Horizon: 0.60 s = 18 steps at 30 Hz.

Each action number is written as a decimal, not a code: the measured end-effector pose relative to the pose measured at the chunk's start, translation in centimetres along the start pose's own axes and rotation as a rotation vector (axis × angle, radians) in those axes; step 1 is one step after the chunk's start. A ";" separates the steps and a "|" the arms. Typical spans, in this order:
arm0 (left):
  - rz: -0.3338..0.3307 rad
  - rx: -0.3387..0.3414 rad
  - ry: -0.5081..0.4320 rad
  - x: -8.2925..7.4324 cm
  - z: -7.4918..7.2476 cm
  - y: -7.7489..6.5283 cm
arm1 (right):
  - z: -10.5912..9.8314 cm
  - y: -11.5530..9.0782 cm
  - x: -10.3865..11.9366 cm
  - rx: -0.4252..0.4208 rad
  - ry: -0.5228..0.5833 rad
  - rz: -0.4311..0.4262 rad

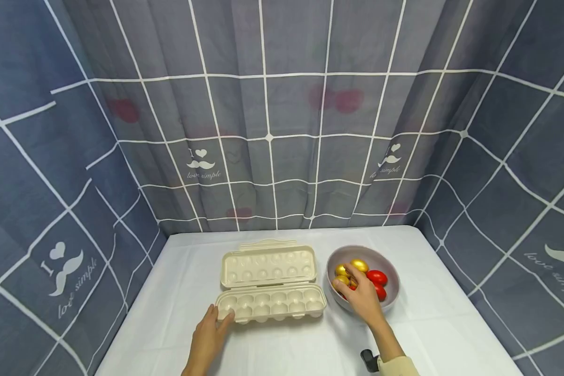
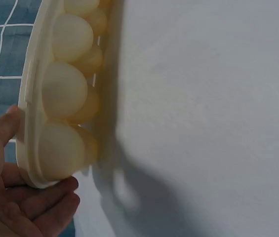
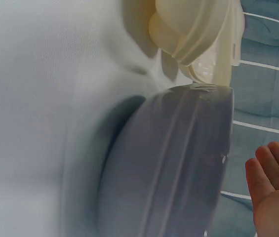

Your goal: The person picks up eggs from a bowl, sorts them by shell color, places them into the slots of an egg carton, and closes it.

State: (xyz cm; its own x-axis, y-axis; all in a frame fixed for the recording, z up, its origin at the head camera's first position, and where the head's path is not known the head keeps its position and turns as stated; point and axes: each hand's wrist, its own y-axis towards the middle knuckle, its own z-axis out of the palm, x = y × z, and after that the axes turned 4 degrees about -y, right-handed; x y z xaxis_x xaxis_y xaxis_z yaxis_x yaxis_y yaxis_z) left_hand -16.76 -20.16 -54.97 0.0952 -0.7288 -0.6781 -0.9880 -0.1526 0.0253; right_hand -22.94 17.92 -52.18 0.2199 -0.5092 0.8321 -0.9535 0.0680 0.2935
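Observation:
A cream plastic egg carton (image 1: pixel 271 303) lies unfolded on the white table, its lid hinged back and its rows of cups bare. My left hand (image 1: pixel 208 337) grips the carton's front left corner; in the left wrist view, the thumb and fingers are on either side of the rim (image 2: pixel 24 123). A grey bowl (image 1: pixel 391 261) to the right of the carton holds shiny gold eggs (image 1: pixel 359 266) and red eggs (image 1: pixel 377 277). Over the bowl's left side, my right hand (image 1: pixel 364 300) reaches down, fingers spread about the gold eggs. The right wrist view shows straight fingers above the bowl's rim.
A white cloth (image 1: pixel 169 313) covers the table. Grey-blue curtains with white grid lines (image 1: pixel 291 104) stand behind it and at both sides. The bowl stands close to the carton's right end. A black strap piece (image 1: pixel 369 360) is at the right wrist.

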 end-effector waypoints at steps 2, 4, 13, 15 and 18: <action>0.006 0.004 -0.003 0.4 0.1 -0.1 | 0.2 0.3 -0.2 0.025 0.053 0.007; 0.014 0.007 -0.005 0.9 0.2 -0.4 | 0.3 0.5 -0.4 0.036 0.088 0.017; 0.044 -0.020 0.004 2.4 0.9 -1.3 | 0.7 1.0 -1.3 0.039 0.113 0.042; 0.033 -0.024 -0.006 2.5 1.0 -1.3 | 0.8 1.1 -1.5 0.049 0.124 0.051; 0.032 -0.024 -0.009 2.7 1.2 -1.2 | 0.8 1.3 -1.8 0.055 0.125 0.064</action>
State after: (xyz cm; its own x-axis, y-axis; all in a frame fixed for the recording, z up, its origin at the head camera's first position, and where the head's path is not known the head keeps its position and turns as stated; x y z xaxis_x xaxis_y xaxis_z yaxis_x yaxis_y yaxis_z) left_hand -15.44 -21.19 -57.73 0.0621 -0.7273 -0.6835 -0.9873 -0.1451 0.0648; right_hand -24.73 18.25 -53.70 0.1789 -0.3945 0.9013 -0.9755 0.0484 0.2148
